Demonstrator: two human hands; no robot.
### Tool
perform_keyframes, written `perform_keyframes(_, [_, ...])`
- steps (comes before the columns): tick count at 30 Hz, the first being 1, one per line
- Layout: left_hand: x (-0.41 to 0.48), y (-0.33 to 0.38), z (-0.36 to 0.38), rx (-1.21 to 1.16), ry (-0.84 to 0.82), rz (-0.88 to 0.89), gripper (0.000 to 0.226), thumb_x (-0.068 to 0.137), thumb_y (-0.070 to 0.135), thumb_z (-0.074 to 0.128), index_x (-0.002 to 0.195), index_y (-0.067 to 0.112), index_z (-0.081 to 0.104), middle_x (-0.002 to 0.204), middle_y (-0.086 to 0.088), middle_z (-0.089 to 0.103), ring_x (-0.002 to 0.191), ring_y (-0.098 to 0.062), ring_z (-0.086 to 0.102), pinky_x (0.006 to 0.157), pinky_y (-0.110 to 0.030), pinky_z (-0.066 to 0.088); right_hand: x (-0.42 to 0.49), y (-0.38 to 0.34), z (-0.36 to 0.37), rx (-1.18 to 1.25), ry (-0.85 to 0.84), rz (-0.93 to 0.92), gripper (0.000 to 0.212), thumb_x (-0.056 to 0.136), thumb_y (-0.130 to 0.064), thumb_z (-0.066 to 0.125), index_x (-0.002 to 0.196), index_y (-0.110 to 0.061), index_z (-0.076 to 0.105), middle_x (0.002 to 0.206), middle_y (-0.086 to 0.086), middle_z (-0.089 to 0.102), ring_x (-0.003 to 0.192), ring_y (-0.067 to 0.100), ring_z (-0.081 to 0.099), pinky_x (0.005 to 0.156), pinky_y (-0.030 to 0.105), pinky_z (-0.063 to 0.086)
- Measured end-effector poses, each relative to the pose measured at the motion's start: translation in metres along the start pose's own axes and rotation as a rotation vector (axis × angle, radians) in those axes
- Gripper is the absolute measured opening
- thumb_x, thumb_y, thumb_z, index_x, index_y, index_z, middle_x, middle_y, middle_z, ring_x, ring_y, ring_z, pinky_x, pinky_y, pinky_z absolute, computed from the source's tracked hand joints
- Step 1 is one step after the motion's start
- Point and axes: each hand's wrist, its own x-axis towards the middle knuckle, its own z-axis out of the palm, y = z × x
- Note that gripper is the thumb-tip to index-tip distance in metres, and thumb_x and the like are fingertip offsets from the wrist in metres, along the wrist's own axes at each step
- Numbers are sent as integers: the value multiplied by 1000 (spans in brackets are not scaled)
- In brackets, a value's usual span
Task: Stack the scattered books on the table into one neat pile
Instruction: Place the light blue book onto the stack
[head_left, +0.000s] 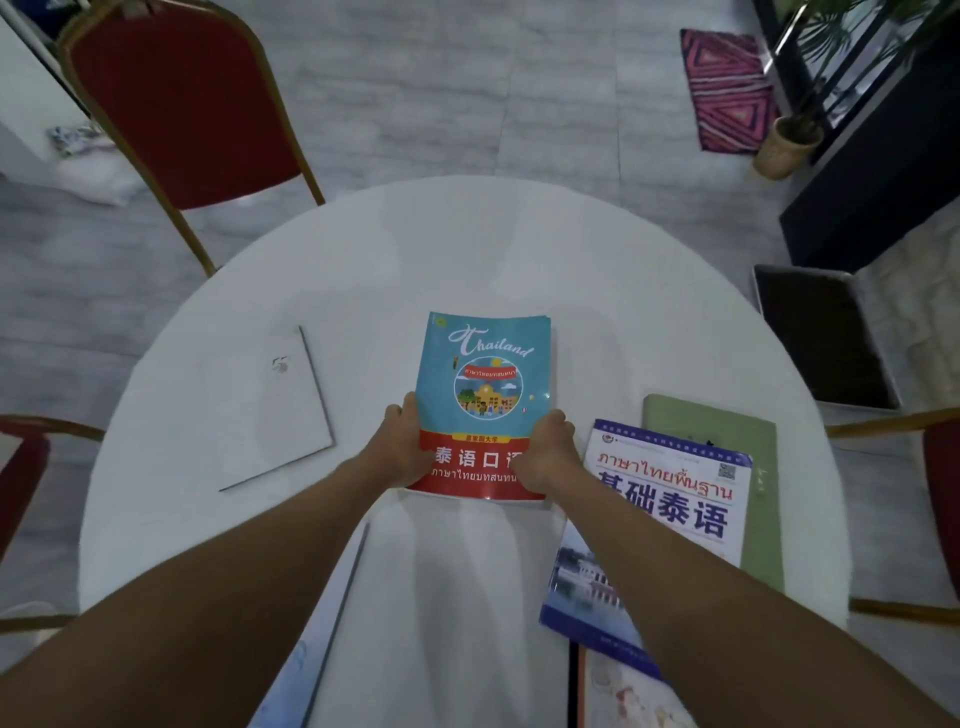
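At the centre of the round white table (519, 249): teal-and-red paperback book (488, 384), cover up. The left hand (402, 449) and right hand (545, 454) grip its near side edges, fingers curled. Left of that paperback, apart: thin white book (270, 410). Right of it: blue-and-white textbook (670, 499), overlapping a pale green book (727, 431).

red chair (182, 104) far-left | pink rug (727, 88) far-right | potted plant (789, 140)

Dim, cool, even indoor light with a bluish cast. Soft, faint shadows on the white tabletop (363, 270) toward its near side. Strong wide-angle bending at the edges, slight blur throughout.
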Motion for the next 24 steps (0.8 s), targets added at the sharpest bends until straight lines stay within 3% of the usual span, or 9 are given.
perform_keyframes(6, [-49,-38,14,50,-6,2,67,84,36,72,136,15,35,131,-11,47,119,-24,53,98,-40,53,-53,22,45,-88,3,-45,89,76,-13,84,142,-8,25,137,14,39,123,27,50,99,39,51])
perform_keyframes(11, [-93,-61,33,155,48,21,69,81,34,75,133,8,37,125,-14,46,115,-25,48,94,-36,49,-103,47,80,-138,34,-64,125,75,-23,85,155,-2,-8,150,18,26,135,30,36,113,47,40])
perform_keyframes(15, [-119,-73,47,226,36,61,70,86,21,68,141,1,29,133,-17,42,121,-27,44,99,-36,44,-131,63,94,-105,24,-45,127,79,-24,83,155,-3,-17,155,18,22,142,31,28,116,49,37])
perform_keyframes(18, [-134,-82,53,290,69,151,61,87,27,63,136,4,35,134,-14,43,123,-27,43,105,-36,39,-145,73,99,-87,20,-30,124,80,-20,81,155,-3,-16,158,18,18,147,33,21,119,48,33])
perform_keyframes(21, [-147,-98,58,378,58,154,80,89,41,60,148,5,19,154,-15,23,146,-35,21,120,-47,25,-154,79,104,-65,35,-31,119,81,-14,80,157,-5,-12,161,18,16,149,34,19,117,50,36])
perform_keyframes(24, [-149,-117,63,353,-47,69,99,91,56,51,155,5,-4,166,-12,-5,153,-35,-7,123,-56,13,-161,84,107,-51,43,-30,117,82,-10,79,158,-9,-10,162,14,15,149,32,20,114,50,40])
